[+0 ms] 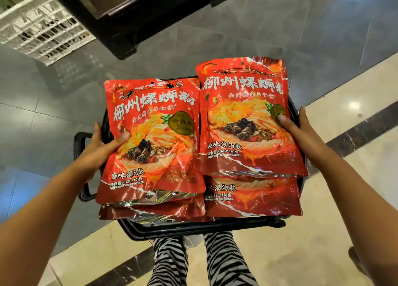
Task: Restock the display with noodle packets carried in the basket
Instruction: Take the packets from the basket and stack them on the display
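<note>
A black basket [193, 229] sits low in front of me, filled with several red noodle packets in two piles. My left hand [101, 147] grips the left pile of packets [155, 139] at its left edge, thumb on the top packet's face. My right hand [297, 128] grips the right pile of packets [247, 121] at its right edge, thumb pressed on the top packet. Both top packets are raised a little above the ones beneath. More packets [254, 201] lie under them in the basket.
A dark display base or counter [129, 16] stands ahead at the top. A white plastic crate [41, 27] sits on the grey floor at the upper left. My zebra-striped trouser legs [202, 262] stand behind the basket. Beige tiles with a dark strip [355, 134] run to the right.
</note>
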Motion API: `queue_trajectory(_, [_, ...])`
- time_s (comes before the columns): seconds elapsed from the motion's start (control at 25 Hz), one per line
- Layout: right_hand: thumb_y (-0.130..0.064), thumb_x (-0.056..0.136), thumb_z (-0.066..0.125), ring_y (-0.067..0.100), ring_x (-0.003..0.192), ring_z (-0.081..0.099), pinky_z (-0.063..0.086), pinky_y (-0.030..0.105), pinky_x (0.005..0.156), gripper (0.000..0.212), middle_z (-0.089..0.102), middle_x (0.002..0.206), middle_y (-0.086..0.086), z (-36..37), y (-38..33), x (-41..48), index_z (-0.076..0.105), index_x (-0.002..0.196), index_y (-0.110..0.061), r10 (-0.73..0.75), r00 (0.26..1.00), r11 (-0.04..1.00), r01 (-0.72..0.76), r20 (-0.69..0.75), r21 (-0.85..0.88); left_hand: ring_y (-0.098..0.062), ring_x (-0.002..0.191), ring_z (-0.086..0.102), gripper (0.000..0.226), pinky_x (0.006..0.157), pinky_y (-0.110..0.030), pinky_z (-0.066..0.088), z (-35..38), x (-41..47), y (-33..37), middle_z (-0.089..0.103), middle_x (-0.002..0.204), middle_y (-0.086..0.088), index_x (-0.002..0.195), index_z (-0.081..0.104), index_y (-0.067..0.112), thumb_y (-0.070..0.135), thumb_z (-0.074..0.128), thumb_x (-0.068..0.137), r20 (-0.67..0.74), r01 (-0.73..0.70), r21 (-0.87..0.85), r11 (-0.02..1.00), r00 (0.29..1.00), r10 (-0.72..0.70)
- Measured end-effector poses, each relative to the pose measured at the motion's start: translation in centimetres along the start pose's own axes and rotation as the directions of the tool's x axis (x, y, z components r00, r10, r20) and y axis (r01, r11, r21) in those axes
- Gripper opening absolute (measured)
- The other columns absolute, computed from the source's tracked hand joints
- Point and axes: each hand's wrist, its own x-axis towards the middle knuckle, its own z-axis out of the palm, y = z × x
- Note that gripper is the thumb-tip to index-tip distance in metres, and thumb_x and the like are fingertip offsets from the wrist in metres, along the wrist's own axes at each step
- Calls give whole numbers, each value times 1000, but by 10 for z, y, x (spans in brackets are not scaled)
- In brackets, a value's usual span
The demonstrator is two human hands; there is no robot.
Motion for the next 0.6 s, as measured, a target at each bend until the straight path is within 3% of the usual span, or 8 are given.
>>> queue_trajectory(0.08, [-92,44,64,23,124,56,47,48,101,127,41,149,-5,-5,5,-5,18,151,-40,-14,1000,998,13,20,57,-25,69,74,153,72,-41,55,3,0,4,66,109,-5,154,16,30,79,83,25,5,-3,41,999,1000,3])
queue_trajectory(0.2, [-79,56,71,13,113,57,48,30,85,112,47,134,-11,-15,13,-16,26,149,-35,-44,999,990,41,15,136,-30,83,72,149,82,-50,56,14,-2,13,64,118,-6,147,28,26,77,83,18,-9,-19,53,998,1000,19])
queue_trajectory(0.32, [-61,72,70,11,107,60,48,29,82,92,49,136,-9,-32,25,-15,27,149,-34,-18,1000,982,14,22,190,-28,83,70,145,73,-41,56,32,-12,30,64,106,2,136,34,28,80,80,9,11,-28,116,993,1000,27])
queue_trajectory(0.4, [-69,67,71,11,109,61,51,33,86,101,50,140,-9,-47,30,-11,25,151,-37,14,1000,978,-19,26,208,-26,84,69,136,70,-37,54,48,-14,46,64,105,4,134,36,30,78,82,15,36,-56,133,990,998,51])
queue_trajectory(0.48, [-81,53,72,18,123,55,48,41,99,123,42,151,-7,-62,37,-10,16,154,-39,56,998,977,-57,11,203,-24,84,71,134,71,-37,55,63,-13,66,64,107,6,136,37,32,76,83,18,71,-80,139,987,995,71])
queue_trajectory(0.6, [-89,33,69,20,135,43,41,40,105,148,27,160,-6,-89,38,-4,3,156,-38,108,993,970,-98,-36,221,-20,75,75,133,67,-35,56,84,1,102,69,106,2,132,38,36,79,81,14,118,-109,174,979,989,89])
